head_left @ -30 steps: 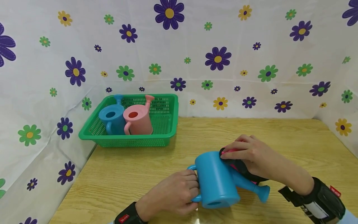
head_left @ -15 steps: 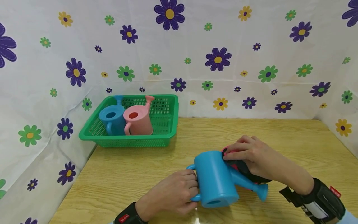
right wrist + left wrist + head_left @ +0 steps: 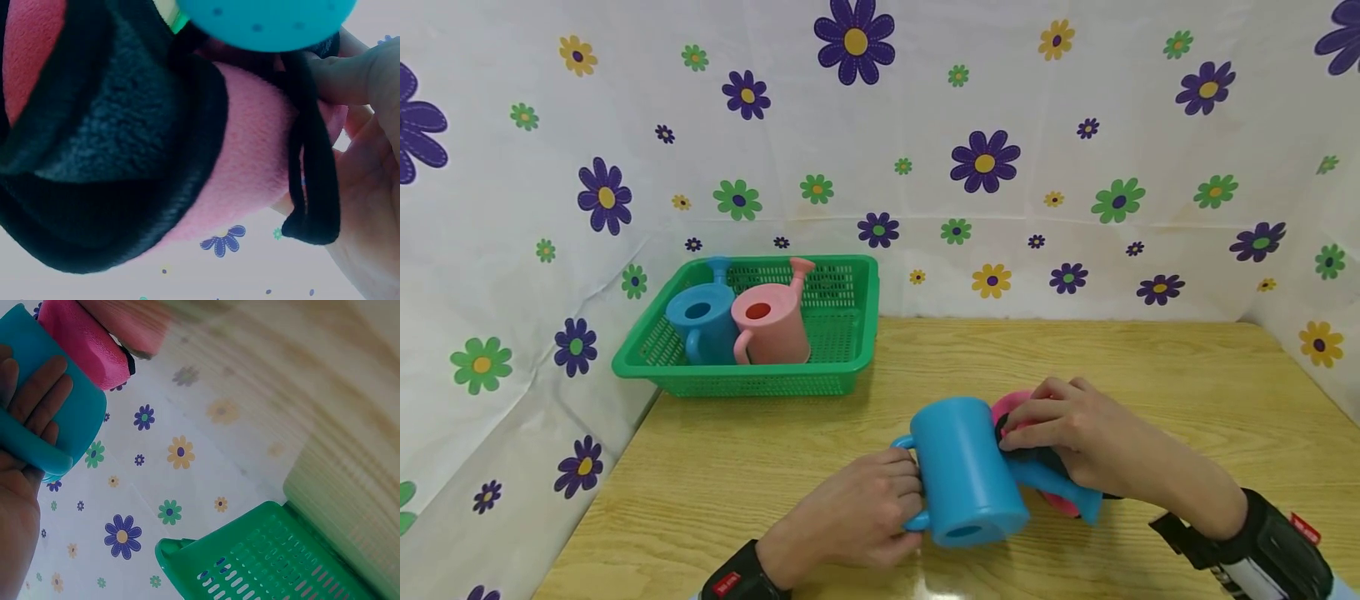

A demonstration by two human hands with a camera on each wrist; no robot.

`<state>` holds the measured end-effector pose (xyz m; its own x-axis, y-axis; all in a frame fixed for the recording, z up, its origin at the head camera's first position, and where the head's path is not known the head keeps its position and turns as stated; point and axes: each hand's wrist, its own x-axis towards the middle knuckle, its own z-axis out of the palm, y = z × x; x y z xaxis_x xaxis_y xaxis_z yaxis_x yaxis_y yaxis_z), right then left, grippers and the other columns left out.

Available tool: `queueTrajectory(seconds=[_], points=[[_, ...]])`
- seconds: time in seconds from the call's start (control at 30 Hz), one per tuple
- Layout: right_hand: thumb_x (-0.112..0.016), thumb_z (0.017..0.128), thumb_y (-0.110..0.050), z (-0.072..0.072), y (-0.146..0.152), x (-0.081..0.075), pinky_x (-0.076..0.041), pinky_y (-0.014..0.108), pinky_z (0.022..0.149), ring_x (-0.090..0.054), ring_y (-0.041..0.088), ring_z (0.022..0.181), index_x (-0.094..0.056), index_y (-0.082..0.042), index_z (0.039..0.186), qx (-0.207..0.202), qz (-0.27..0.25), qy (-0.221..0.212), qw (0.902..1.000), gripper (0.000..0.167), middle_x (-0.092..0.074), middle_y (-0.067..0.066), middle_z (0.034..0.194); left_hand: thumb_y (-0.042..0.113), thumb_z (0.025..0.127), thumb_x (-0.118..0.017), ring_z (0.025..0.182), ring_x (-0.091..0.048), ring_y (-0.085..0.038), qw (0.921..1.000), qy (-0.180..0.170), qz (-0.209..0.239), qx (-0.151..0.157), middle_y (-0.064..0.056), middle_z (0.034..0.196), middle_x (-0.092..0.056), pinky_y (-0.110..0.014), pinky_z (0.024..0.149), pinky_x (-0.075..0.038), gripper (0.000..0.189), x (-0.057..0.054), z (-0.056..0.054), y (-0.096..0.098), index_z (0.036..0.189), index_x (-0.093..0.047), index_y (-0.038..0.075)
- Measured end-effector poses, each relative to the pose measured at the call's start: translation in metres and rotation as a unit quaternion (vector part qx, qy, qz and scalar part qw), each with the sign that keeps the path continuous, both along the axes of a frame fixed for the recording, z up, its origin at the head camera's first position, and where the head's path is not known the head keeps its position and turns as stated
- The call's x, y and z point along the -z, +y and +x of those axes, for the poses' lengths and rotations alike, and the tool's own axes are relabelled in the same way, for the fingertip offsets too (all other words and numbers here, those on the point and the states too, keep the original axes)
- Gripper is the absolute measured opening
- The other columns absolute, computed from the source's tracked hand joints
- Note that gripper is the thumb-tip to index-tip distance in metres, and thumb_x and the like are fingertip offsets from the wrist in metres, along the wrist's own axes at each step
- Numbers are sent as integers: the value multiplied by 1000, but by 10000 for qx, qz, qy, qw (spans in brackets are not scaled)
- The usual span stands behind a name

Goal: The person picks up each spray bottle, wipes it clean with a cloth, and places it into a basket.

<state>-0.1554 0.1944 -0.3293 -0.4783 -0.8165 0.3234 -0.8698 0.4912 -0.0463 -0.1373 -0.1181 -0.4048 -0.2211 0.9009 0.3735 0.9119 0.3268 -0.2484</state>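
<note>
A blue watering can (image 3: 966, 475) is held tilted above the table, its spout slanting down to the right. My left hand (image 3: 865, 512) grips its handle, with fingers passing between the handle and the body in the left wrist view. A fluffy pink cloth with black edging (image 3: 1013, 403) lies against the can's right side near the spout. My right hand (image 3: 1082, 433) pinches this cloth and presses it there. In the right wrist view the cloth (image 3: 256, 137) hangs in folds with a black loop, below the dotted spout head (image 3: 269, 22).
A green perforated basket (image 3: 745, 367) stands at the back left of the wooden table (image 3: 760, 475). Inside it are a second blue watering can (image 3: 702, 308) and a pink one (image 3: 775, 321), both upright. Behind hangs a white flowered sheet (image 3: 917, 108).
The can has shifted slightly left and up with my left hand, its spout end swinging left. My right hand has slid down a little, and more of the pink cloth shows above it.
</note>
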Motion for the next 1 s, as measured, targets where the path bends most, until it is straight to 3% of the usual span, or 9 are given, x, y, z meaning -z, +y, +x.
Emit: queueTrajectory(seconds=[0.3, 0.47, 0.67, 1.0], points=[[-84, 79, -7, 5, -2, -1, -48, 41, 80, -60, 18, 101, -77, -29, 107, 53, 214, -44, 9997, 36, -74, -9, 111, 28, 83, -73, 79, -60, -9, 9994, -316, 106, -63, 10, 70, -58, -26, 94, -50, 20, 0, -2, -2, 71, -58, 20], [-81, 82, -6, 6, -2, -1, -47, 39, 78, -59, 19, 101, -77, -30, 108, 188, 411, -214, 9987, 36, -74, -9, 111, 27, 84, -73, 80, -60, -9, 9988, -471, 81, -71, 10, 71, -60, -26, 94, -51, 20, -1, -1, -3, 71, -58, 20], [-80, 82, -4, 6, -2, 0, -43, 35, 75, -57, 17, 98, -79, -30, 103, 273, 481, -131, 9984, 33, -74, -10, 108, 28, 85, -72, 77, -57, -8, 9978, -650, 16, -157, 11, 69, -56, -26, 92, -51, 23, -1, -2, -5, 70, -56, 21], [-79, 76, 6, 9, 0, 2, -43, 38, 76, -56, 22, 101, -79, -31, 93, 545, 819, -246, 9948, 40, -73, -11, 102, 30, 82, -73, 74, -55, -8, 9988, -456, -71, -168, 11, 67, -53, -26, 89, -51, 24, -3, -4, -9, 70, -55, 21]])
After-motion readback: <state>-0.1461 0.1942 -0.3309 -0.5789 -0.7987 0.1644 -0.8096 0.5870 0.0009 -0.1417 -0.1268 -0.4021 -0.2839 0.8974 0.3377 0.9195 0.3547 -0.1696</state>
